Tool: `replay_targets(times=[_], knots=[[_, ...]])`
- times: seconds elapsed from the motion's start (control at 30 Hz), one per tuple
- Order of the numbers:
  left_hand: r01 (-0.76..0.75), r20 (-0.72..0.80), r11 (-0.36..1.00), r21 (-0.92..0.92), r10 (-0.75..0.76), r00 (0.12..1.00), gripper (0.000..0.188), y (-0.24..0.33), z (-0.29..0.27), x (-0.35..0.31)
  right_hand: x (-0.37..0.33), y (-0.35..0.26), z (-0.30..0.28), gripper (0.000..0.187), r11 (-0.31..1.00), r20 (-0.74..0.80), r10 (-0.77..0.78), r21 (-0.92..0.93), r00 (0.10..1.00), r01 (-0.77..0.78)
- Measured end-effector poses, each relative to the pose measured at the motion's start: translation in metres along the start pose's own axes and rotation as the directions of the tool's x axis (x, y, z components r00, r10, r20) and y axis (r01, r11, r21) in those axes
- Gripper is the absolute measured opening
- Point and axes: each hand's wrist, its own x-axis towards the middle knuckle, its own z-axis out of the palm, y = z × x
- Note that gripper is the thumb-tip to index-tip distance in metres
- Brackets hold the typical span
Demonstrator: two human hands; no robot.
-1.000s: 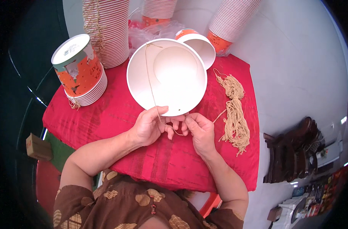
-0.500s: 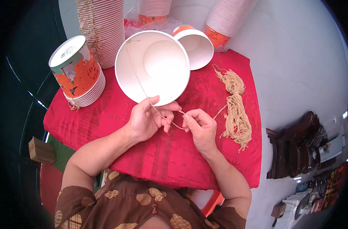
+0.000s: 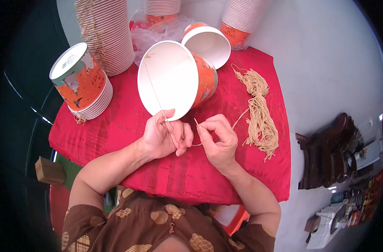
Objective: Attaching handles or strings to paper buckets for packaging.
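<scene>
A paper bucket lies tilted on the red cloth, its white inside facing me and its orange printed side showing at right. Tan string is fastened at the far left of its rim and runs across the opening to my left hand. That hand, palm up by the near rim, has its thumb on the string and its fingers curled. Just right of it, my right hand pinches the string, whose short end sticks up above the thumb. A hank of tan string lies farther right.
Upturned buckets are nested at the left, beside a tall stack. A second bucket lies behind the first. More stacks and a clear plastic bag are at the back. A carton sits below, left.
The bucket has turned, showing its orange side at right. My right hand has moved slightly right, away from my left fingers, with the string end now pointing up.
</scene>
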Motion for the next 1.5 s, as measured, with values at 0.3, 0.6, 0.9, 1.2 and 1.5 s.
replay_targets(times=[0.3, 0.6, 0.9, 1.2, 1.5], knots=[[0.052, 0.038, 0.998, -0.037, -0.051, 0.998, 0.073, -0.0026, 0.0042, -0.0014, 0.0003, -0.0017, 0.0006, 0.010, 0.998, -0.001, -0.057, -0.007, 0.998, 0.057], [0.061, 0.068, 0.998, -0.012, -0.060, 0.996, 0.073, -0.0059, 0.0013, -0.0001, 0.0013, -0.0013, 0.0007, 0.013, 0.998, -0.003, -0.065, -0.002, 0.998, 0.065], [0.063, 0.064, 0.998, -0.011, -0.063, 0.996, 0.073, -0.0061, 0.0033, 0.0006, 0.0000, 0.0003, -0.0024, 0.008, 0.999, 0.020, -0.032, -0.012, 0.999, 0.032], [0.070, 0.085, 0.998, -0.010, -0.069, 0.994, 0.074, -0.0056, 0.0025, 0.0000, -0.0006, 0.0011, -0.0010, 0.008, 1.000, 0.019, -0.022, -0.005, 1.000, 0.022], [0.062, 0.092, 0.998, 0.003, -0.062, 0.994, 0.074, -0.0056, 0.0027, 0.0010, 0.0006, 0.0020, -0.0013, 0.007, 0.999, 0.020, -0.034, 0.002, 0.999, 0.034]])
